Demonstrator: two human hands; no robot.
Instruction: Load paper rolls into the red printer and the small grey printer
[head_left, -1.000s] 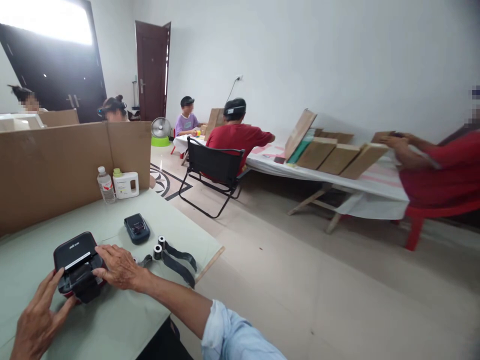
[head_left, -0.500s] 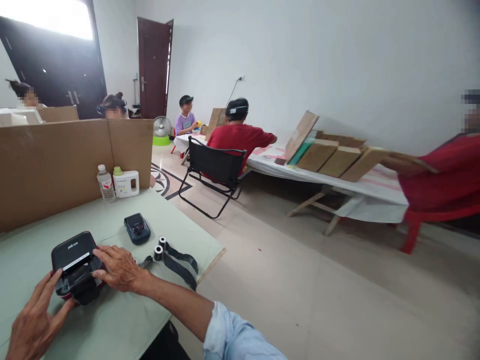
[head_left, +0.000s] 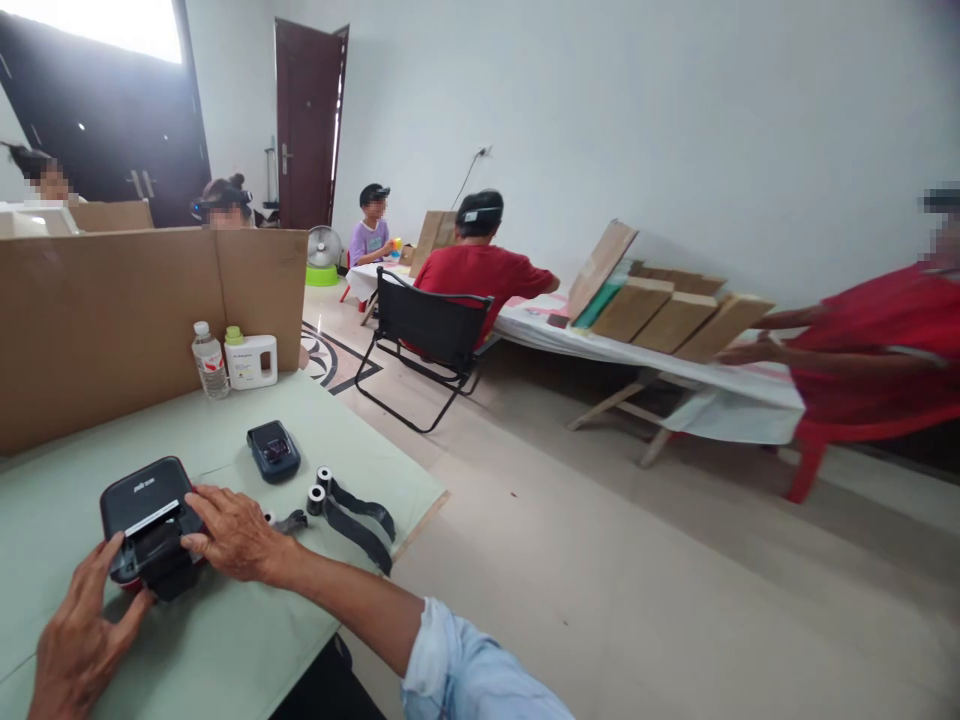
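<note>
A black label printer (head_left: 142, 492) with a red lower edge sits on the pale green table, its front part opened downward. My left hand (head_left: 84, 635) grips its front left corner, thumb low at the front and fingers along the side. Across the right side lies my right hand (head_left: 238, 537), fingers on the top edge and thumb near the slot. Whatever is inside the slot is too dark to make out. Beyond my right wrist are two small white-cored rolls (head_left: 316, 499) with black ribbon tails. A smaller dark handheld device (head_left: 274, 452) rests behind them.
At the table's back stand a water bottle (head_left: 211, 362) and a white jug (head_left: 252, 360) before a cardboard screen (head_left: 112, 330). The table's right edge drops to the tiled floor. Several other people sit farther off; a black folding chair (head_left: 435, 325) stands beside a long table with cardboard boxes (head_left: 634, 308).
My hands keep nearly the same hold on the printer. The view has shifted slightly. At the far right, the person in red has moved their arms beside the boxes.
</note>
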